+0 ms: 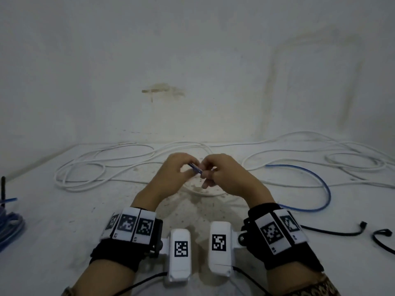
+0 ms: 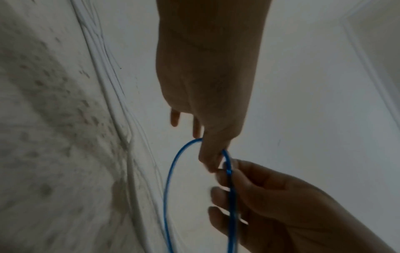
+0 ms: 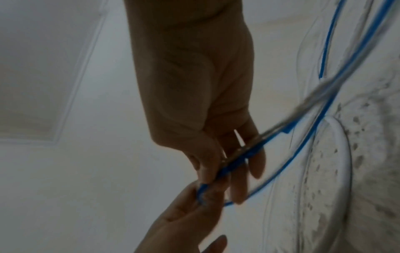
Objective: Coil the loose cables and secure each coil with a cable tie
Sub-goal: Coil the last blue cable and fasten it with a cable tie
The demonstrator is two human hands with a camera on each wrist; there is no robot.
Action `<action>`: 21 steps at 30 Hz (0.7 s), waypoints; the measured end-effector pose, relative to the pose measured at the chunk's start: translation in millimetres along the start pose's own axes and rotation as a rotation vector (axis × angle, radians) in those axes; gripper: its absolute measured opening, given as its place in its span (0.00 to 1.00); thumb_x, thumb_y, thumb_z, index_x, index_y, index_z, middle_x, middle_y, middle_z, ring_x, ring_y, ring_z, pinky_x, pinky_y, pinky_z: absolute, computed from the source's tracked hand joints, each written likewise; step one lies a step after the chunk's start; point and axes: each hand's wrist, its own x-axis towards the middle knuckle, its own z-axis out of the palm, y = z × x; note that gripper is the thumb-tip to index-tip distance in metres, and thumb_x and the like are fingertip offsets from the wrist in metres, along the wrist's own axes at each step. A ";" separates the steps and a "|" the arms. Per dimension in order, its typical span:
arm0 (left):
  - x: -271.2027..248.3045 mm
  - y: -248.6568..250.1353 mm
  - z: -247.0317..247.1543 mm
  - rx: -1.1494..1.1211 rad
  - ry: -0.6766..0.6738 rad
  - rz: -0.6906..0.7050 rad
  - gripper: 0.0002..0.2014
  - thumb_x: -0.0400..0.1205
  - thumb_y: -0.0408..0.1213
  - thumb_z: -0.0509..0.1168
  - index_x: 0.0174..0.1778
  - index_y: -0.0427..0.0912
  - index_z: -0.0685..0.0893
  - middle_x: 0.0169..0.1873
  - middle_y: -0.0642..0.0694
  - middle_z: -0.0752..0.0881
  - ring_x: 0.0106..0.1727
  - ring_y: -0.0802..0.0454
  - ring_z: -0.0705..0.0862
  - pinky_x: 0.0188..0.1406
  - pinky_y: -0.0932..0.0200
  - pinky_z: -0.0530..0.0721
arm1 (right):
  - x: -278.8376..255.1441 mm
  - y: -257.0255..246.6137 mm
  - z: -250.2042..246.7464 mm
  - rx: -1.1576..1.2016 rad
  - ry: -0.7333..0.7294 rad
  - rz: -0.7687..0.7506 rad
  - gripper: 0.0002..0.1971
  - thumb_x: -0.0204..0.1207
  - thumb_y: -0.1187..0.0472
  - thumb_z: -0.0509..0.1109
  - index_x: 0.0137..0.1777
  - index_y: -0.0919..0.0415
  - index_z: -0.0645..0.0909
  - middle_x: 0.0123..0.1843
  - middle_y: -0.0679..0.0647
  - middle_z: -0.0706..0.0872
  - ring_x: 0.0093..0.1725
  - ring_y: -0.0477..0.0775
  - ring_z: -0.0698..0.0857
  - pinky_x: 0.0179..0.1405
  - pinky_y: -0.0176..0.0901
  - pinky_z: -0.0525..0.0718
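Two hands: left hand [image 1: 171, 174], right hand [image 1: 226, 178], both up over the floor [image 1: 64, 221].

One loose blue cable [image 1: 320, 182], far end pinched between the two hands.

White cable [image 1: 102, 167]: many overlapping loops across the floor, left to right; strand count cannot be told.

One blue coil [image 1: 10, 223] at the left edge, partly cut off.

Black cable ends [image 1: 342, 231] at the right: two visible.
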 end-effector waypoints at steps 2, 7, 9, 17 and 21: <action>4.2 -3.0 -4.9 -0.085 0.147 -0.036 0.14 0.78 0.25 0.67 0.37 0.52 0.83 0.39 0.54 0.85 0.42 0.67 0.80 0.44 0.70 0.74 | -3.2 -0.6 -1.9 0.132 0.101 -0.044 0.06 0.78 0.69 0.67 0.40 0.61 0.80 0.37 0.52 0.84 0.30 0.48 0.88 0.42 0.48 0.85; 4.3 -17.5 -10.6 -0.347 0.529 -0.222 0.14 0.81 0.25 0.61 0.35 0.45 0.83 0.33 0.50 0.83 0.35 0.63 0.79 0.41 0.63 0.75 | -0.9 15.6 0.7 -0.301 0.228 0.039 0.04 0.78 0.59 0.67 0.49 0.56 0.83 0.43 0.49 0.85 0.54 0.52 0.82 0.61 0.52 0.71; -0.3 -22.8 -10.9 -0.339 0.558 -0.261 0.14 0.82 0.29 0.63 0.33 0.48 0.85 0.30 0.46 0.82 0.28 0.65 0.75 0.36 0.60 0.72 | 0.9 28.6 2.2 -0.430 0.421 0.119 0.15 0.79 0.54 0.67 0.65 0.50 0.75 0.61 0.48 0.80 0.73 0.52 0.65 0.71 0.54 0.51; 0.2 -14.1 -28.5 -0.539 0.483 -0.275 0.10 0.76 0.43 0.60 0.34 0.46 0.84 0.23 0.55 0.68 0.28 0.62 0.68 0.38 0.62 0.65 | 2.4 20.4 10.4 -0.368 1.003 -0.267 0.28 0.58 0.62 0.76 0.61 0.49 0.77 0.64 0.56 0.74 0.67 0.55 0.63 0.57 0.59 0.62; -1.6 -15.7 -28.4 -0.621 0.550 -0.318 0.17 0.85 0.44 0.59 0.35 0.43 0.87 0.23 0.52 0.65 0.25 0.61 0.67 0.35 0.64 0.65 | 5.0 23.8 13.6 -0.461 1.092 -0.264 0.19 0.58 0.69 0.80 0.48 0.53 0.83 0.54 0.57 0.79 0.60 0.56 0.66 0.51 0.56 0.59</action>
